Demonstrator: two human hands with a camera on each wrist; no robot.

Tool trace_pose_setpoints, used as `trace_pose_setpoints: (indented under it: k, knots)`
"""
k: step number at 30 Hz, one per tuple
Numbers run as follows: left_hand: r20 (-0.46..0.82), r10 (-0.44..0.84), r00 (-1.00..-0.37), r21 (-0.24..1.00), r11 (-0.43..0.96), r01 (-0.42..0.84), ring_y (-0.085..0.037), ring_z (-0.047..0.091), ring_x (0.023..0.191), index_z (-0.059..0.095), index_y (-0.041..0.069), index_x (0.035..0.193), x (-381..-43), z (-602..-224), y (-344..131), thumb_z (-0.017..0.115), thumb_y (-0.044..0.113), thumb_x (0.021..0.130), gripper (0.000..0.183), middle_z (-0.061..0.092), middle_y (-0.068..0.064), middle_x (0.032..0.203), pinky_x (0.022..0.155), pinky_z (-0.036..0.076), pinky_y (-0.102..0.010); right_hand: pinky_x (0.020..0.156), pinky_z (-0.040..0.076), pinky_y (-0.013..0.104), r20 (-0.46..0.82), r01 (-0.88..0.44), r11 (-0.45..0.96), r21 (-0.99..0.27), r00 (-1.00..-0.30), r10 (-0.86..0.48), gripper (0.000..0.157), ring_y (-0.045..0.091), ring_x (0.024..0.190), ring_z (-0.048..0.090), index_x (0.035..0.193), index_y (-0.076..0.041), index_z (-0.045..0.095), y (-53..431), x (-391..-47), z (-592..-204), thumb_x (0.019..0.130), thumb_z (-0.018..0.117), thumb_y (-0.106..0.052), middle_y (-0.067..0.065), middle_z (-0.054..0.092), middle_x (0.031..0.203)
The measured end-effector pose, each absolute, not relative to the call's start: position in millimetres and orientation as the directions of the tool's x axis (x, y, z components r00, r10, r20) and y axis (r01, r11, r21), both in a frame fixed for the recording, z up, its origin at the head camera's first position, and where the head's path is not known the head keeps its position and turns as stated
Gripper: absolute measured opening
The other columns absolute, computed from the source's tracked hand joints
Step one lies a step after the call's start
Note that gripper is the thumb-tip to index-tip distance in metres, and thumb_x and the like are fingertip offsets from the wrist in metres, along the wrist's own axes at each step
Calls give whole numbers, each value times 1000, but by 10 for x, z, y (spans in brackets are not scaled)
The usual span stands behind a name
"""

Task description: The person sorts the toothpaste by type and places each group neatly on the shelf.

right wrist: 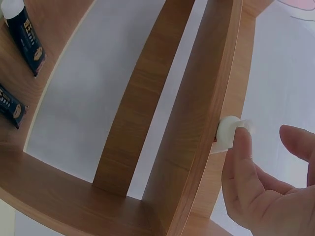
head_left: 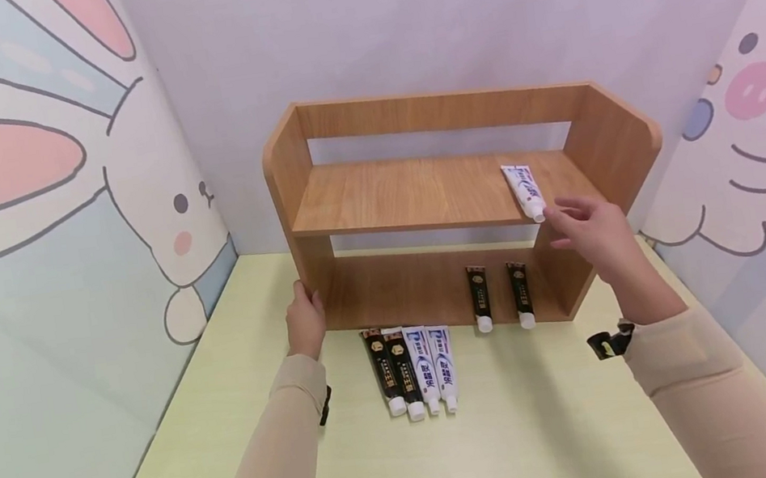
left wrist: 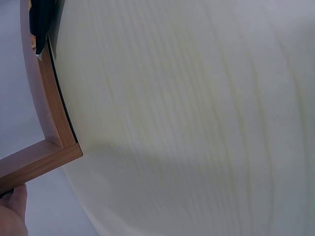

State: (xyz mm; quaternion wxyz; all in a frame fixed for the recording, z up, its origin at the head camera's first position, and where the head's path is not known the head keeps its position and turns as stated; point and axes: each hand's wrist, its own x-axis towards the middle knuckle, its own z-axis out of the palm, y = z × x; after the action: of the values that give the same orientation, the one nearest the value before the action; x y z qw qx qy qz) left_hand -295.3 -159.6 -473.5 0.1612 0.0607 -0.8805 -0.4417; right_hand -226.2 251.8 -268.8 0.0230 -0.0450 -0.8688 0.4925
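A white toothpaste tube (head_left: 525, 190) lies on the upper board of a wooden shelf (head_left: 406, 191), its cap end at the front edge. My right hand (head_left: 591, 230) is beside that cap, thumb and fingers apart. In the right wrist view a fingertip of the right hand (right wrist: 268, 189) meets the white cap (right wrist: 228, 132). My left hand (head_left: 305, 322) holds the front of the shelf's left side panel, low down; in the left wrist view part of the left hand (left wrist: 13, 211) shows against the wood (left wrist: 39, 167).
Two black toothpaste tubes (head_left: 480, 299) lie on the lower board at the right, caps forward. On the table (head_left: 487, 453) before the shelf, two black tubes (head_left: 402, 375) and two white tubes (head_left: 442, 365) lie side by side. Cartoon-printed walls (head_left: 73, 331) flank the table.
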Motion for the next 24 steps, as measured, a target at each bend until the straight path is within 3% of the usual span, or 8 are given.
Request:
trace_pose_setpoints:
  k: [4,16,24]
  knots:
    - [230,-254,-940,798,602,33,-41,63,101,41,1,126,-2949,-4725,-1588,50,12,103,27,58,-27,120,85,51,-55,100,40,51,-5,52,502,-863,-996,94,69,30,103,61,150,-2,33,2517,-2231,-2733,99,53,-44,26,46,140]
    - [229,-246,-942,803,595,39,-41,61,105,40,1,129,-2946,-4720,-1592,49,13,103,29,57,-26,124,88,49,-55,101,42,47,-26,72,488,-870,-995,99,64,36,115,53,147,-2,38,2486,-2151,-2902,100,51,-44,24,48,135]
    - [233,-243,-942,800,599,44,-41,61,104,40,1,129,-2956,-4719,-1590,49,12,103,29,57,-27,124,87,49,-55,80,51,18,-7,42,476,-879,-997,75,60,35,114,52,146,1,38,2449,-2100,-3011,101,51,-37,26,49,133]
